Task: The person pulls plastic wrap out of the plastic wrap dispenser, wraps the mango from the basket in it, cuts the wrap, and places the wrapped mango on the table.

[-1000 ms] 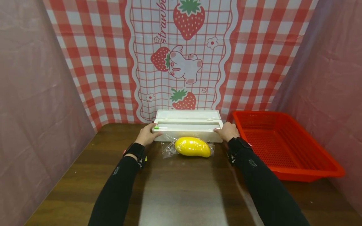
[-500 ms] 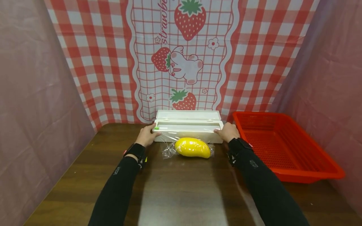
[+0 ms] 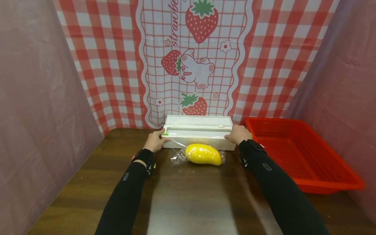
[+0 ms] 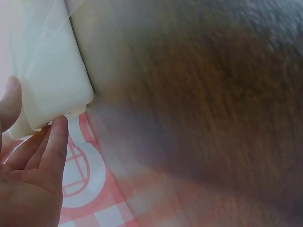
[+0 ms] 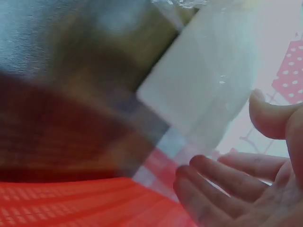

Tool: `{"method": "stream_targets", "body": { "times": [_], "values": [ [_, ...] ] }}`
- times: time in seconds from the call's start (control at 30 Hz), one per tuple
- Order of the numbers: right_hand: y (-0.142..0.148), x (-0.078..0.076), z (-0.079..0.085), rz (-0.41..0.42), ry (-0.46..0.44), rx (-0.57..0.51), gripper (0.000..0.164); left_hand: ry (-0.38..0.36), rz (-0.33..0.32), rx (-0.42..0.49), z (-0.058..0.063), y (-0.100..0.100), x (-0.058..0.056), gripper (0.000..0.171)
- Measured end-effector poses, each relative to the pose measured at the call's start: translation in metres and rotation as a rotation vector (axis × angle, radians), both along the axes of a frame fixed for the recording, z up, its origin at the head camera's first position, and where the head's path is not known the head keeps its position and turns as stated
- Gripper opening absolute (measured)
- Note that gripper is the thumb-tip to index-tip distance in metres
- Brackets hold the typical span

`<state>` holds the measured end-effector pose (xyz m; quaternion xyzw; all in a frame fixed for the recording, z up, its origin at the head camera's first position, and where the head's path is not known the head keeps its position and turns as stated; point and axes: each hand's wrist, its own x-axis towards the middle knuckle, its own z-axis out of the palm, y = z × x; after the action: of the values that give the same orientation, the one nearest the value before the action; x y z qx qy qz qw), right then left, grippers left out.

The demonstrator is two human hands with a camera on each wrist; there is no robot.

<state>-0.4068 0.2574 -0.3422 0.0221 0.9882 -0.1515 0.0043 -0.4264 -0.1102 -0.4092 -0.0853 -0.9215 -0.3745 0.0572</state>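
A white cling film dispenser [image 3: 202, 142] stands against the back cloth, its lid [image 3: 199, 120] tipped back. A small green piece [image 3: 165, 133] sits at its left end. In front lies a yellow mango [image 3: 203, 154], with clear film [image 3: 178, 157] around it and stretching back to the dispenser. My left hand [image 3: 155, 140] holds the dispenser's left end; in the left wrist view the fingertips [image 4: 58, 121] meet the end wall, the thumb higher up. At the right end my right hand [image 3: 237, 134] holds the corner, thumb over the front edge, bent fingers [image 5: 222, 175] alongside.
A red plastic basket [image 3: 326, 187] stands on the right of the brown wooden table [image 3: 188, 199], close to my right forearm. A checked strawberry cloth [image 3: 108, 65] hangs behind, and pink cloth [image 3: 26, 98] closes off both sides.
The head view has shifted slightly, moving the whole scene a little right and down. Both hands stay at the dispenser's ends, and the mango lies in the same place before it.
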Motion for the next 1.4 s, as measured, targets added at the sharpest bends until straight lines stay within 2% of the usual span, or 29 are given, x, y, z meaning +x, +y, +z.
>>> {"method": "stream_targets", "body": {
  "times": [0.13, 0.23, 0.3, 0.5, 0.67, 0.77, 1.03, 1.4],
  "values": [
    [-0.015, -0.001, 0.008, 0.013, 0.057, 0.043, 0.033, -0.003, 0.0, 0.016, 0.0, 0.002, -0.001, 0.067],
    [-0.031, -0.004, 0.012, 0.086, 0.101, 0.057, 0.027, -0.018, 0.004, 0.021, 0.001, 0.003, -0.001, 0.068],
    [-0.044, -0.007, 0.011, 0.162, 0.114, 0.068, 0.03, -0.017, 0.008, 0.023, 0.001, 0.003, 0.0, 0.068],
    [-0.099, -0.005, 0.002, 0.384, 0.105, 0.116, 0.055, 0.003, 0.024, 0.004, -0.001, 0.003, -0.001, 0.068],
    [-0.136, -0.005, -0.009, 0.533, 0.118, 0.202, 0.059, 0.022, 0.031, -0.022, -0.001, 0.004, 0.0, 0.068],
    [-0.152, -0.005, -0.014, 0.592, 0.11, 0.241, 0.059, 0.023, 0.037, -0.026, -0.002, 0.003, -0.002, 0.067],
    [-0.178, -0.005, -0.016, 0.613, 0.05, 0.294, 0.064, 0.023, 0.032, -0.035, -0.006, 0.002, -0.006, 0.067],
    [-0.194, -0.014, -0.023, 0.592, 0.01, 0.363, 0.081, 0.021, 0.045, -0.025, -0.006, 0.003, -0.006, 0.065]
  ]
}}
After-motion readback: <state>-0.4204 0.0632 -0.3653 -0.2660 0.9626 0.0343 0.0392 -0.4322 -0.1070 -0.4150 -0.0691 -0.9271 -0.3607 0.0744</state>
